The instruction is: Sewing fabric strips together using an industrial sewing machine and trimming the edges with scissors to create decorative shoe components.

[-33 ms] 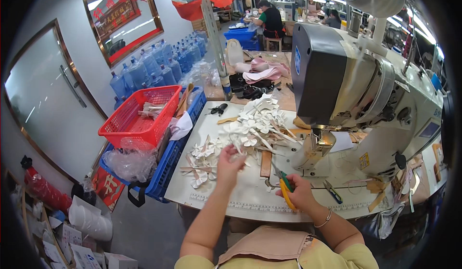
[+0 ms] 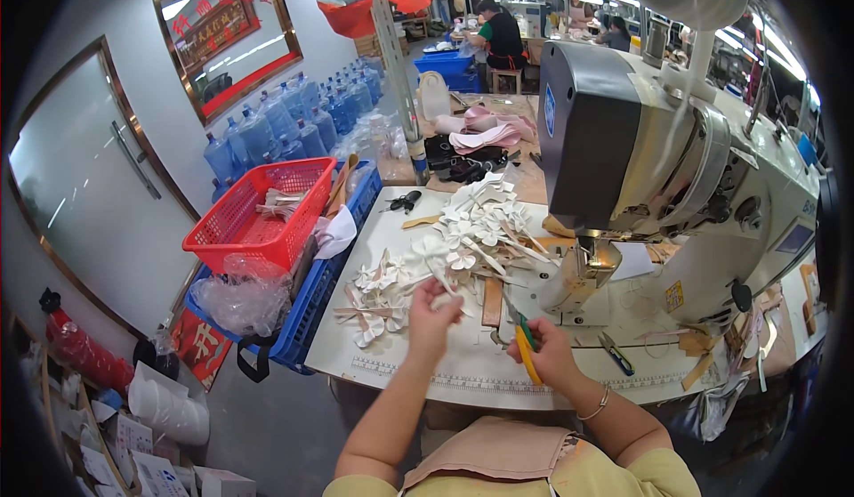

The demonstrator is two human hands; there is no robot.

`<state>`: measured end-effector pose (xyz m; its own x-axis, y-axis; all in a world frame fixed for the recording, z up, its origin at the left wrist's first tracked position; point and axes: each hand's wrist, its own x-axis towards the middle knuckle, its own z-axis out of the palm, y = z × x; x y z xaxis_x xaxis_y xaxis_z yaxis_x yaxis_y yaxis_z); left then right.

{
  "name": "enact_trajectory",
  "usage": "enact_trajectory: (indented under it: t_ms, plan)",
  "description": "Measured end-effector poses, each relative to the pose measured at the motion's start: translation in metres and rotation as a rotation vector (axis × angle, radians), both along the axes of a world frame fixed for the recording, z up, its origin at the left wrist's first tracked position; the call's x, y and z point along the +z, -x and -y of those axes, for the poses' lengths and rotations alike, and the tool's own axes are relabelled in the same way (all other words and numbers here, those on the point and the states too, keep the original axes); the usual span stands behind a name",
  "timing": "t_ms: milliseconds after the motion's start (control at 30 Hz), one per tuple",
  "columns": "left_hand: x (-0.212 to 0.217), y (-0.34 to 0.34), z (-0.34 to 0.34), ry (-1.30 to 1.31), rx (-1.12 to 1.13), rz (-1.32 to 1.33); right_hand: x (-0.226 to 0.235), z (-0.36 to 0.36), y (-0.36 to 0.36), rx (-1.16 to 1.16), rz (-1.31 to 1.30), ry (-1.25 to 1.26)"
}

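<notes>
My left hand [image 2: 434,319] is raised over the near side of a heap of white pieces, fingers pinched on the strip end of a white flower-shaped piece [image 2: 433,255]. In my right hand [image 2: 553,355] is a pair of scissors [image 2: 527,355] with yellow and green handles. Its blades point away from me and to the left, apart from the white piece. Around and beyond the left hand lies the heap of white flower-shaped pieces [image 2: 485,217], with more of them [image 2: 374,297] to the left.
A sewing machine [image 2: 587,141] stands at the right. Thread snips [image 2: 616,355] lie right of my right hand; a brown block [image 2: 492,301] is between my hands. A red basket [image 2: 258,248] sits over a blue crate [image 2: 307,328] at the left. Another person [image 2: 505,39] sits far back.
My left hand has shifted slightly right and nearer to me, and the white piece at its fingers shows more plainly. My right hand and the scissors have barely moved.
</notes>
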<state>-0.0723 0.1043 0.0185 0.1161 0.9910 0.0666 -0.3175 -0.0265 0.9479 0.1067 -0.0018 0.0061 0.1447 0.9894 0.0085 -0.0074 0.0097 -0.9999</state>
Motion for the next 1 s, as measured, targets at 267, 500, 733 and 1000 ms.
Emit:
enact_trajectory:
  t_ms: [267, 500, 733, 1000]
  plan:
    - [-0.036, -0.022, 0.078, -0.084, -0.124, -0.013, 0.018, -0.024, 0.024, 0.186, -0.201, 0.105]
    - [-0.028, 0.021, 0.07, 0.079, -0.526, 0.16, 0.033, -0.019, 0.001, 0.24, 0.065, 0.156]
    - [-0.005, 0.058, 0.056, 0.253, -0.591, 0.006, 0.065, -0.026, -0.012, 0.487, 0.159, 0.06]
    - [-0.021, 0.036, 0.075, -0.03, -0.432, 0.206, 0.041, -0.039, 0.004, 0.322, -0.275, 0.173]
